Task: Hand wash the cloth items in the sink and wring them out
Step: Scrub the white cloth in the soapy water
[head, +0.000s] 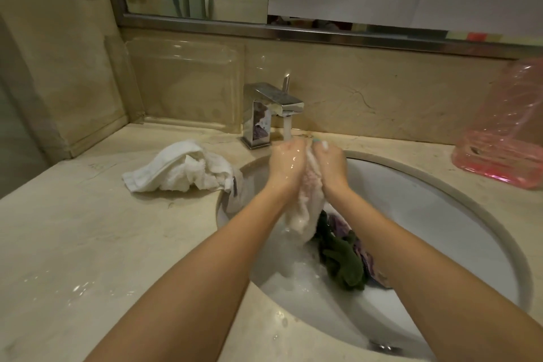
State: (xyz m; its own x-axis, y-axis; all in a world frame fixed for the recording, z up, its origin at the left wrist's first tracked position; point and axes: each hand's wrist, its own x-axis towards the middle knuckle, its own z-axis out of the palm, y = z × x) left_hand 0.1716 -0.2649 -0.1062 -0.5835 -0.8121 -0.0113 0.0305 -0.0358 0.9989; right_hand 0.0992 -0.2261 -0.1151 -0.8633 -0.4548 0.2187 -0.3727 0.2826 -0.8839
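Note:
Both my hands hold a pale, wet cloth [305, 209] above the white sink [435, 214], right under the running water of the chrome faucet [273, 109]. My left hand [286, 163] grips the cloth's left side and my right hand [329, 166] grips its right side, pressed close together. The cloth's lower end hangs down between my wrists and drips. A dark green cloth [340, 261] and a purple patterned cloth [364, 258] lie in the basin below, partly hidden by my right forearm. Soapy water pools at the bottom.
A crumpled white towel [182, 167] lies on the beige marble counter [102, 244] left of the sink, its edge over the rim. A pink translucent plastic bag [505, 132] stands at the back right. A mirror spans the wall behind.

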